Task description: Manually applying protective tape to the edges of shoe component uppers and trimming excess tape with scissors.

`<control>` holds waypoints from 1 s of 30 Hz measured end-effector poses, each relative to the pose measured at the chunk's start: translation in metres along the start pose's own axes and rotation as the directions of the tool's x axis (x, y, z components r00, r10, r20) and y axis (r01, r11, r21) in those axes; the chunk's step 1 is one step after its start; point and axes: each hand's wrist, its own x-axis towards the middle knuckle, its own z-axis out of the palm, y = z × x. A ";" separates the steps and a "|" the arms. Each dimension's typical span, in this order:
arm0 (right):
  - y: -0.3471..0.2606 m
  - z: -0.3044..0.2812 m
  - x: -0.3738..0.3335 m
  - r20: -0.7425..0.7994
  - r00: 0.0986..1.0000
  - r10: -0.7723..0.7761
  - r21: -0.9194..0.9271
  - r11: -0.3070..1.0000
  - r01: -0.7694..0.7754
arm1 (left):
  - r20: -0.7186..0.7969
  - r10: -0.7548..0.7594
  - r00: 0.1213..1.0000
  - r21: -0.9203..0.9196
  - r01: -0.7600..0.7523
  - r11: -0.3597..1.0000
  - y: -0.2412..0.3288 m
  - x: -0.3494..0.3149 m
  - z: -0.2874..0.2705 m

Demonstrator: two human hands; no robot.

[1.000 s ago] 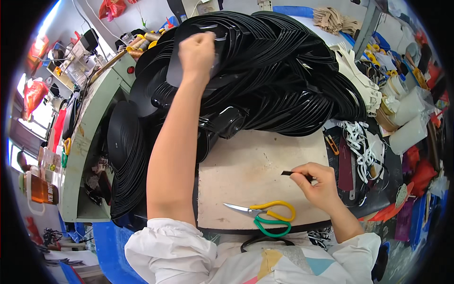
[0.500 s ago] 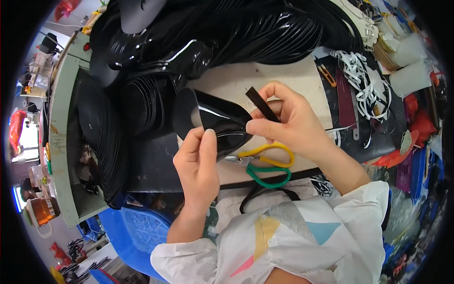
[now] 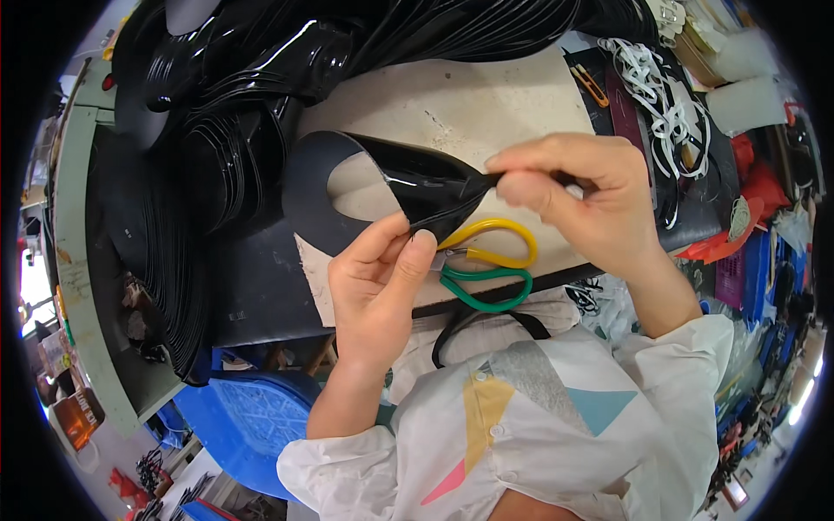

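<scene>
Between my hands is a glossy black patent-leather piece (image 3: 426, 181), like a shoe upper, with a matte dark underside and a rounded opening toward the left. My left hand (image 3: 373, 282) pinches its lower edge between thumb and fingers. At the right, my right hand (image 3: 599, 195) is closed on the piece's gathered, pointed end; its fingertips are a little blurred, and they partly hide what lies between them. Scissors with one yellow and one green handle (image 3: 527, 246) lie just below the piece, their blades mostly covered by it and my left hand.
A cream board (image 3: 460, 100) lies on the black tabletop. Stacks of glossy black pieces (image 3: 434, 35) cover the far side and left. An orange-handled cutter (image 3: 591, 85) and tangled white strips (image 3: 665, 122) lie at the right. Below the table's left part stands a blue plastic basket (image 3: 252, 425).
My right hand has moved right and turned, drawing the pointed end along; the dark strip that stuck out of its fingers no longer shows. The piece's rounded opening shows more fully.
</scene>
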 end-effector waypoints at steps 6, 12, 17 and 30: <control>-0.002 0.005 -0.002 0.211 0.952 0.221 0.188 0.947 -0.261 | 0.103 -0.062 0.993 -0.092 0.072 0.993 0.006 0.001 0.004; 0.003 0.011 0.000 0.264 0.917 0.299 0.248 0.898 -0.364 | 0.120 -0.160 0.980 -0.084 0.170 0.982 0.005 0.002 0.003; 0.003 0.012 -0.001 0.262 0.910 0.320 0.239 0.892 -0.383 | 0.046 -0.148 0.988 0.007 0.148 0.989 0.003 -0.002 0.005; -0.018 0.006 -0.020 0.209 0.966 -0.151 -0.544 0.803 0.243 | -0.157 0.108 0.982 0.231 -0.070 0.971 -0.017 -0.009 -0.001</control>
